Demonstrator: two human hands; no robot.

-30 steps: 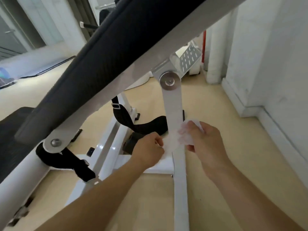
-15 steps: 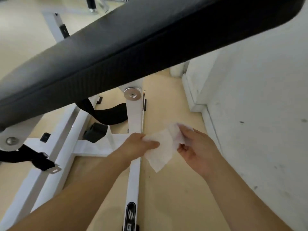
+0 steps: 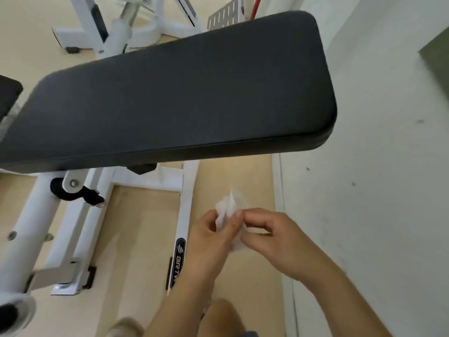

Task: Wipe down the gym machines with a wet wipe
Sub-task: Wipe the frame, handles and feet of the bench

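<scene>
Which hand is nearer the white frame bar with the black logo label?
Left. The left hand is just right of the bar, its forearm crossing the label; the right hand is farther off, toward the wall. Both pinch the wet wipe.

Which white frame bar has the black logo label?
The narrow floor bar nearest the wall, passing beside the left hand; its black label sits there. The thicker bars further left are plain white.

Bright, even light; blurred, wide-angle-bowed edges
</scene>
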